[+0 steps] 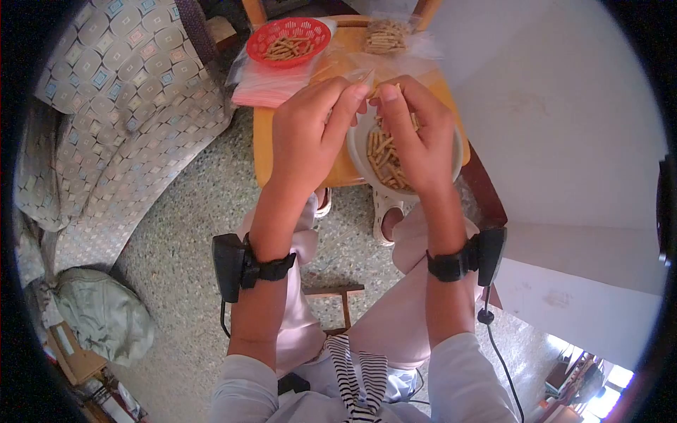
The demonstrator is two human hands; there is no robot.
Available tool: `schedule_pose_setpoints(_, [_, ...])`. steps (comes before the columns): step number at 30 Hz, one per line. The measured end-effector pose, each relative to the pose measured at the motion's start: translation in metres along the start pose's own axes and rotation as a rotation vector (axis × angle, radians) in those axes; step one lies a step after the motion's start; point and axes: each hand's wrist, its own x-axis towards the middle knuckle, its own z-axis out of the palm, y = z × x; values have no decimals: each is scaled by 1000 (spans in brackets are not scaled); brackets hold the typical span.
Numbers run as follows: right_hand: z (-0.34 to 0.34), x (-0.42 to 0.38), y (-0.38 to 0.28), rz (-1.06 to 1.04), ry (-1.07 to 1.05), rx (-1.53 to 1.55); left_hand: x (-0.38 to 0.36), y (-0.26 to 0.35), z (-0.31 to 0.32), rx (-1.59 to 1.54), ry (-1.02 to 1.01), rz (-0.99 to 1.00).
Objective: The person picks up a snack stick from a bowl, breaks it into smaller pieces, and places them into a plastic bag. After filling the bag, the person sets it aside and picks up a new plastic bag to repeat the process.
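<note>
My left hand (307, 130) and my right hand (423, 134) are raised close together over a yellow wooden chair seat (264, 151), fingertips pinched and nearly meeting. A small tan stick (396, 87) shows at my right thumb and forefinger. From my left fingertips juts a thin, pale, see-through point (367, 76), perhaps plastic; what it belongs to is hidden. Under my right hand stands a white bowl (357, 156) with many short tan sticks (384, 158) in it, partly covered by the hand.
A red plastic basket (257, 34) with some tan sticks sits at the back left on pink-and-clear plastic bags (271, 88). At the back right lies a clear bag of sticks (386, 37). A patterned cloth (148, 84) drapes at left; a white wall (557, 106) rises at right.
</note>
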Motion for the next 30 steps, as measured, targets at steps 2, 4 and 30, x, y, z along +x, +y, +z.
schedule_pose_setpoints(2, [1, 0, 2, -10, -17, 2, -2, -3, 0, -42, -5, -48])
schedule_pose_setpoints(4, [1, 0, 4, -21, -35, 3, -3, -4, 0, -84, -8, -95])
schedule_pose_setpoints(30, [-4, -1, 9, -3, -14, -142, 3, -5, 2, 139, 22, 249])
